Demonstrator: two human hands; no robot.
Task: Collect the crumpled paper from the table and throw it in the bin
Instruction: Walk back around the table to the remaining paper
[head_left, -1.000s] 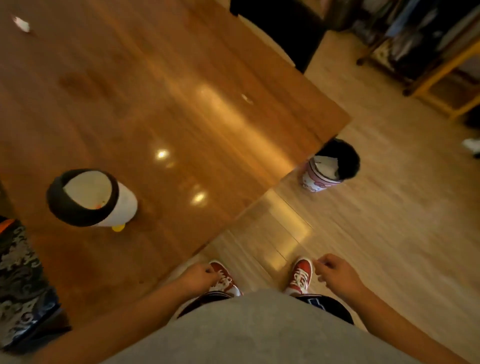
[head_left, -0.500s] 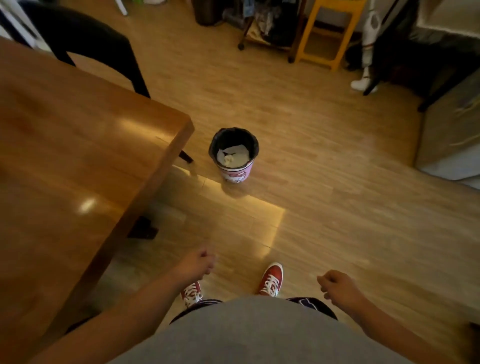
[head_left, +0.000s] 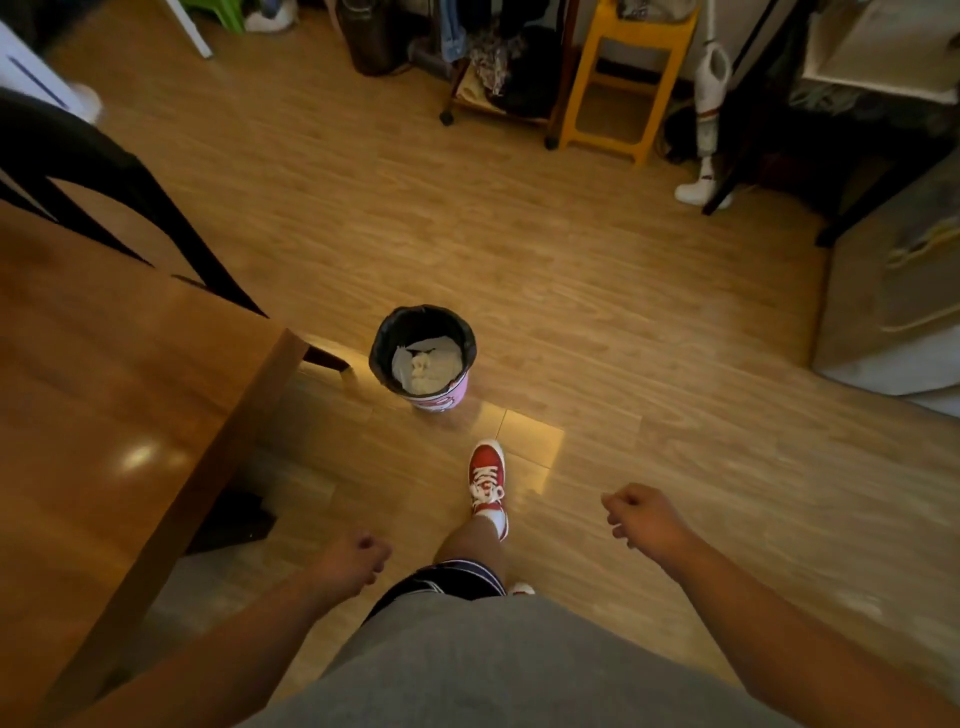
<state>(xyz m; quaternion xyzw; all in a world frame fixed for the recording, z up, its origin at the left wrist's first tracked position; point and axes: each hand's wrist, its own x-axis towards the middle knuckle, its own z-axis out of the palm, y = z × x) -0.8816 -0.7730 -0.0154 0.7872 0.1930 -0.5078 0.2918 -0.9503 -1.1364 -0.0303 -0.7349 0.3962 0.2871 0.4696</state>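
Down on the wooden floor (head_left: 597, 312) stands the bin (head_left: 422, 358), lined with a black bag and pink on its outer wall, and I place everything else by it. Crumpled paper (head_left: 426, 364) lies inside it, pale and bunched against the dark liner. Just left of the bin is the corner of the counter (head_left: 130, 415), its brown top glossy with a soft glare spot; the part I can see carries nothing. Behind that corner, farther left of the bin, a black chair (head_left: 104, 171) stands on the floor.

Nearer to me than the bin, my red shoe (head_left: 487, 478) is planted on the planks, beside a bright patch of reflected light. My left hand (head_left: 353, 564) hangs below and a little left of the bin, its fingers (head_left: 376, 553) curled into a loose fist; I cannot tell whether anything is tucked inside. My right hand (head_left: 644, 519) hangs below and to the right of the bin, fingers likewise curled in, and nothing shows between them. Both hands are well apart from the bin and the counter.

Far beyond the bin, along the wall, there is a yellow stool (head_left: 623, 83), a dark rolling rack (head_left: 498, 78) of clothes beside it, and a white upright vacuum (head_left: 709, 119). To the bin's far right sits a grey cabinet (head_left: 893, 291).
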